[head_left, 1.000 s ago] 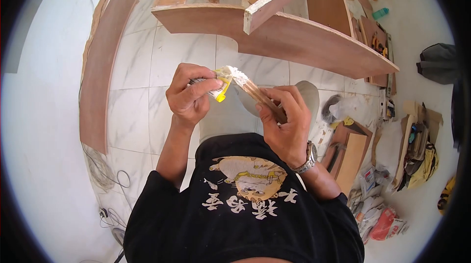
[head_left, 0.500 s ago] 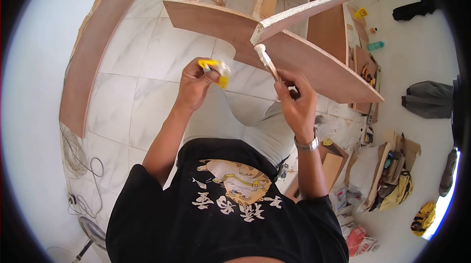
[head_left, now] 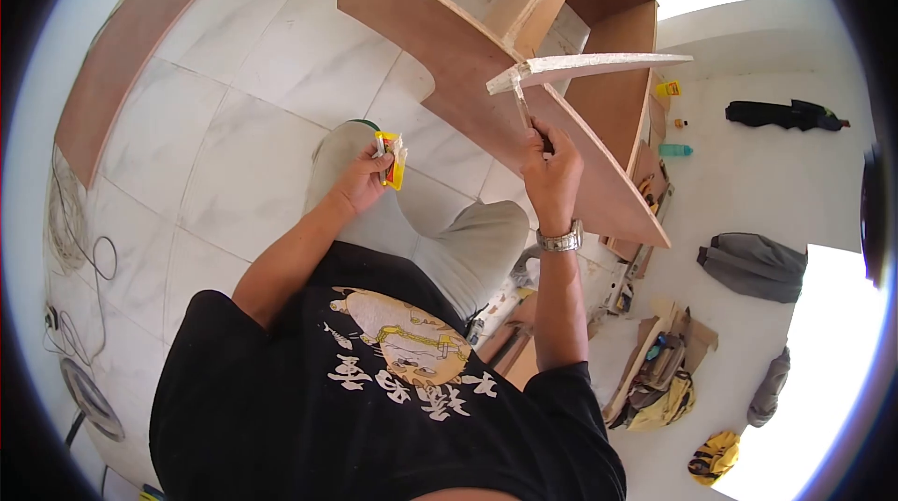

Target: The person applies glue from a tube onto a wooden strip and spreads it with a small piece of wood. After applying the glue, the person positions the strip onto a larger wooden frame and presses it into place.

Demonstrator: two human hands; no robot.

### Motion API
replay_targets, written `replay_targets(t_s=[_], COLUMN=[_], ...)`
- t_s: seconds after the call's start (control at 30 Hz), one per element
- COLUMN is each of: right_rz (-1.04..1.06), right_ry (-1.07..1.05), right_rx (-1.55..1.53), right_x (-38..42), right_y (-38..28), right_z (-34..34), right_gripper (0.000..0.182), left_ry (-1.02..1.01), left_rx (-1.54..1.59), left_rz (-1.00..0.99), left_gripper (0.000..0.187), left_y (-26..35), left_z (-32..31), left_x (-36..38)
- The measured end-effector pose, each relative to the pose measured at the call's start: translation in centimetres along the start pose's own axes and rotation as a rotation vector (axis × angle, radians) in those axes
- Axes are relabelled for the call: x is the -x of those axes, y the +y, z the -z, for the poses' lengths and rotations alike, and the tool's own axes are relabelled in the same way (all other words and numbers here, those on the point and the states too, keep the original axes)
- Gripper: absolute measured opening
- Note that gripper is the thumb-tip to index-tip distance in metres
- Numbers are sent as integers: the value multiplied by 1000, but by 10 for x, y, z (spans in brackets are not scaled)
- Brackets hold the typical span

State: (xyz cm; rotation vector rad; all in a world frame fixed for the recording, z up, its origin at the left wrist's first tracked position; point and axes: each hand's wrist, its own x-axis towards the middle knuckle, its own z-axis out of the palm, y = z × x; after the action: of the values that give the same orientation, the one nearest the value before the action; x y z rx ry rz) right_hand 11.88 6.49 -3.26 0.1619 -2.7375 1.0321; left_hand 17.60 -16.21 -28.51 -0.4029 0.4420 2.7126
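My left hand pinches a crumpled yellow packet with white paste at its top, held over my left knee. In my right hand is a slim wooden stick, pointing up and away from me. White paste covers its tip, which is right at the near end of a narrow plywood board. That board's edge is coated white, and it crosses over a large plywood panel with a curved cutout. The panel forms the near side of a wooden frame.
A long curved plywood strip lies along the left wall. Coiled cable is on the floor at left. Tools and a bag sit along the right wall, where clothes hang. A yellow cup stands beyond the frame.
The view has turned, shifting the furniture within it. The stick's tip has come up to the narrow board's end. My left hand still holds the yellow packet, now turned more upright.
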Motion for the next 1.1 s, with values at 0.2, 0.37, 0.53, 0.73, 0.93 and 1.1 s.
replay_targets(t_s=[0.2,0.37,0.53,0.73,0.93,1.1], right_rz=[-105,29,21,-272,-350,-292], right_ry=[54,-21,62,-219,-194,-131], right_rx=[5,59,94,-349,-364,-364], right_x=[0,4,1,6,-2,-5], right_y=[-10,-5,-17,-40,-40,-44], right_z=[13,8,11,-1,-2,2], right_gripper=[19,19,24,35,35,36], left_ry=[16,-22,-32,-40,-17,-13], left_rx=[-40,-32,-25,-24,-7,0], left_rz=[-9,-26,-31,-25,-39,-39], left_gripper=[31,30,30,28,29,27], left_y=[1,0,-1,2,5,3], left_z=[-4,1,-1,-6,-3,-5], left_x=[0,-4,-3,-2,1,-1])
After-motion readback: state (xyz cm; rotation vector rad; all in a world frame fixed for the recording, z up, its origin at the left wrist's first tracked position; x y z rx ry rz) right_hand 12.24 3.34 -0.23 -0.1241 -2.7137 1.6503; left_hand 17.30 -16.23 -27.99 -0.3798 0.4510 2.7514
